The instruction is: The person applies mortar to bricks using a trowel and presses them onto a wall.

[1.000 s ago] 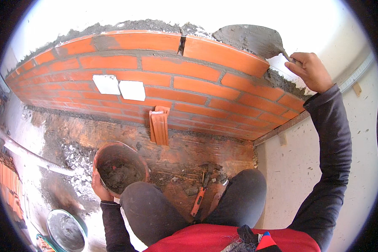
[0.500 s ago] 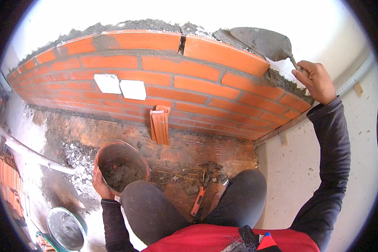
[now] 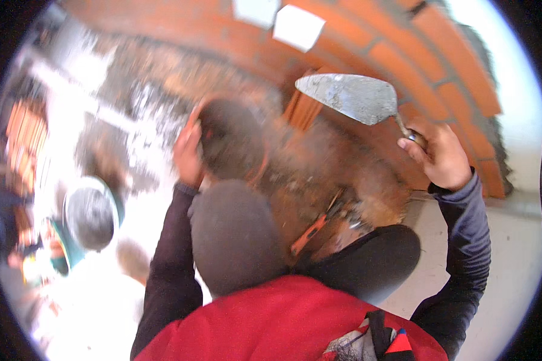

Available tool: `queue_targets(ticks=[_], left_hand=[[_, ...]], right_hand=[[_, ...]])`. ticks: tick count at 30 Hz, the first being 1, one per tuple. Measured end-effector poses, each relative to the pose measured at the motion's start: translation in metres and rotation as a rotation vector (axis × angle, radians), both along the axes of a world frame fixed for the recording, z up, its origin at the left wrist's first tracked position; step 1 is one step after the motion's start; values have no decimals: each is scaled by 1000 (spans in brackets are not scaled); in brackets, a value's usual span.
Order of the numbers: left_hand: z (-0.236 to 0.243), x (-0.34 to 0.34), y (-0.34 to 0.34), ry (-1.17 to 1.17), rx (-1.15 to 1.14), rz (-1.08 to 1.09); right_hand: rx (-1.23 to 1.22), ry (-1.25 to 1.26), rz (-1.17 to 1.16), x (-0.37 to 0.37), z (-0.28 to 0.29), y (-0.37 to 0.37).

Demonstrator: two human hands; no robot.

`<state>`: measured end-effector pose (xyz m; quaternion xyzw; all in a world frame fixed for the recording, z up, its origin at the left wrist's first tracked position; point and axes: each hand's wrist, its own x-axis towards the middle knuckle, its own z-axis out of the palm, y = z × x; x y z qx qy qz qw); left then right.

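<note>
My right hand is wrapped round the handle of a pointed trowel. The trowel's metal blade is smeared with grey and points left, in front of the orange brick wall. With my left hand I grip the left rim of a round bucket; some of its fingers are hidden by the rim. Dark grey mortar shows inside the bucket, blurred. An orange hollow brick stands at the foot of the wall, just right of the bucket.
An orange-handled tool lies on the dirty floor between my knees. Two white squares are on the wall. Left are grey rubble, a tub holding something grey, and stacked orange bricks.
The trowel has come down from the wall's top course, left and toward the bucket. My left hand stays on the bucket rim. The whole view has turned and shifted toward the left.
</note>
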<state>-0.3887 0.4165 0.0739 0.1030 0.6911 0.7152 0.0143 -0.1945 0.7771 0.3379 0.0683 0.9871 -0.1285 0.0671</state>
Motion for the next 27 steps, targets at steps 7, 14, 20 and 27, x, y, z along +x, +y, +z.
queue_targets(ticks=[7,14,20,27], left_hand=[[-8,8,4,-170,278,25],[-18,6,6,-114,276,47],[-15,6,0,-192,315,31],[-24,2,-1,-88,200,53]], right_hand=[[443,-110,419,-88,-142,-69],[400,-256,732,-126,-167,-122],[317,-207,690,-116,-183,-117],[300,-337,672,-122,-189,-121]])
